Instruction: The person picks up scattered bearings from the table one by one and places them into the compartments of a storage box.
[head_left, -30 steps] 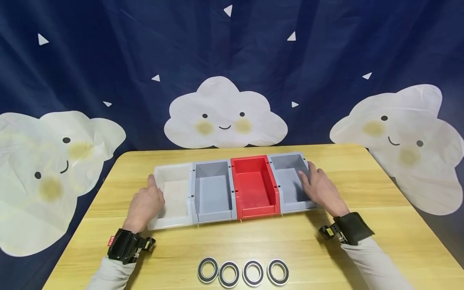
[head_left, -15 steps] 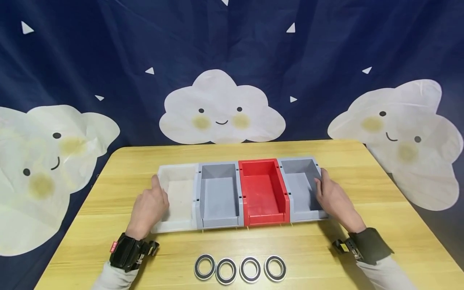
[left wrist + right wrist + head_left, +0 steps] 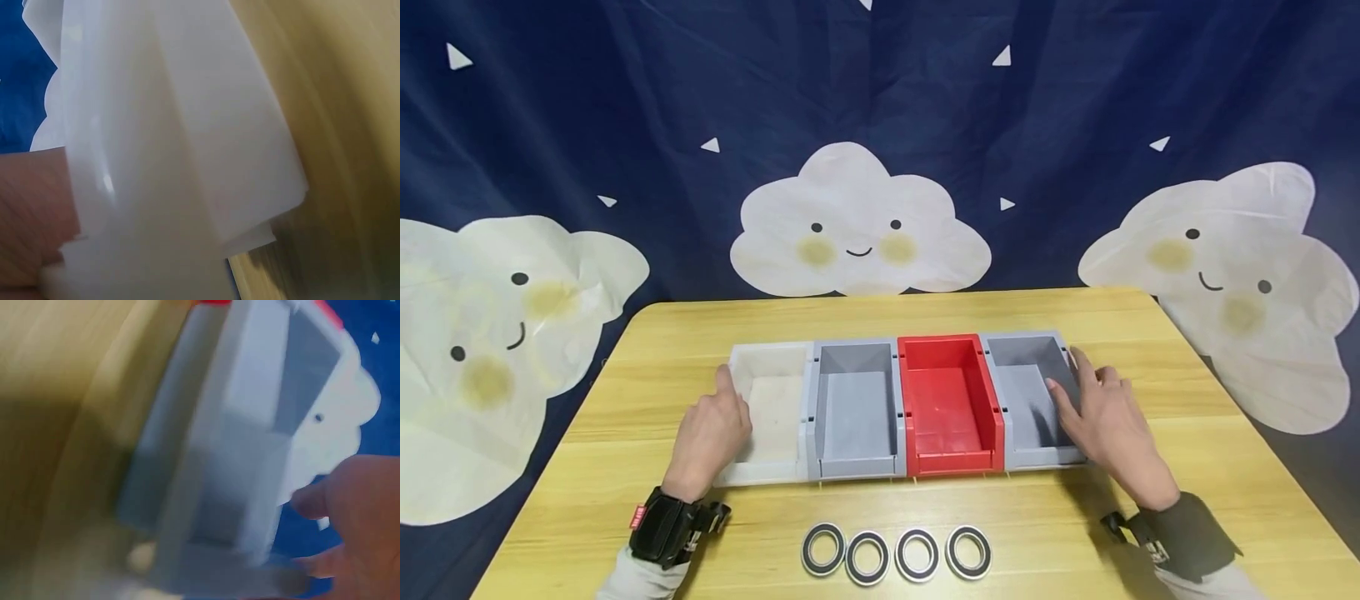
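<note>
A row of joined storage bins lies across the table: a white bin (image 3: pixel 775 417), a grey bin (image 3: pixel 857 417), a red bin (image 3: pixel 949 408) and another grey bin (image 3: pixel 1033 408) at the right end. My left hand (image 3: pixel 709 437) grips the outer wall of the white bin, its index finger stretched forward along the rim. Beside the right-end bin, my right hand (image 3: pixel 1112 425) has thumb and fingers spread apart, the thumb reaching over the bin's opening. The right wrist view shows that thumb and finger spread near the bin's end wall.
Several black-sealed ring bearings (image 3: pixel 917 555) lie in a line on the wooden table (image 3: pixel 760 550), in front of the bins. Behind the table hangs a dark blue curtain (image 3: pixel 1045 100) with white clouds.
The bin row has shifted right and a little nearer to me. My right hand has loosened from the right-end bin's wall and spread its fingers; my left hand stays at the white bin.
</note>
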